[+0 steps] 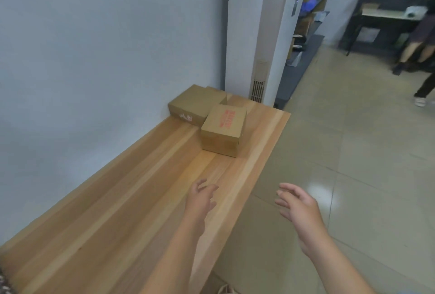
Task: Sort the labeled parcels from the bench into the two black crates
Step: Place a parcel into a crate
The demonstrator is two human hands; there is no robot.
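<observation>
Wooden bench (122, 211) — cardboard parcels (222, 129) at far end.

- Cardboard parcels on the bench: two are plainly seen, the parcel with red print (223, 129) and the larger parcel with a white mark (191, 105).
- A possible third parcel (217, 93) shows behind them. It is partly hidden, so I cannot tell if it is a separate one.
- Wooden bench (106, 218): one.
- Hands: two, the left hand (200, 199) and the right hand (301, 206).
- Other persons far at the right, seen mostly as legs: two, the nearer person (426, 86) and the farther person (417, 44).
- Dark table (388, 14) at the back: one.
</observation>
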